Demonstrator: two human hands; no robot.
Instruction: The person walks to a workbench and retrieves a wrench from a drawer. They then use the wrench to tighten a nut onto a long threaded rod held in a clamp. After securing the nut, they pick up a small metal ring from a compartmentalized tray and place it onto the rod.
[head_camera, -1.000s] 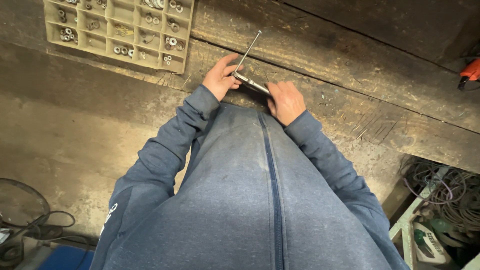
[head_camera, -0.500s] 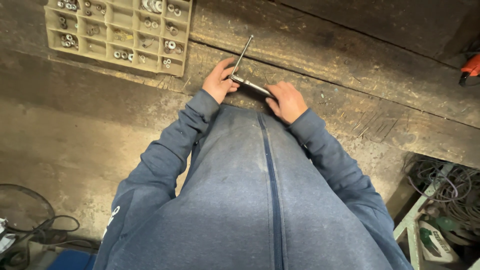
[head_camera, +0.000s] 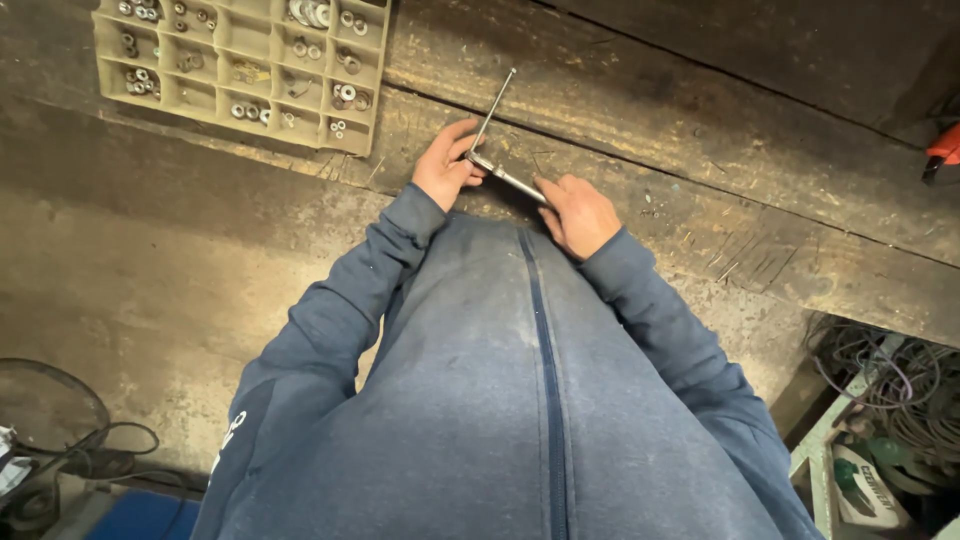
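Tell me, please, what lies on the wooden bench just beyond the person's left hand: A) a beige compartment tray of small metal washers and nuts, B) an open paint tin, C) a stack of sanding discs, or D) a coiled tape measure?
A: the beige compartment tray, its cells dotted with small metal rings, lies up and to the left of the left hand, which grips a thin metal tool.

A thin metal rod (head_camera: 493, 112) and a short metal bar (head_camera: 518, 184) meet at an angle on a worn wooden bench.

The silver rod rises at a slant, its tip pointing away and to the right. Its lower end meets the bar at a small joint. The bar runs down to the right, lying low across the wood. Both are held at the joint and far end.
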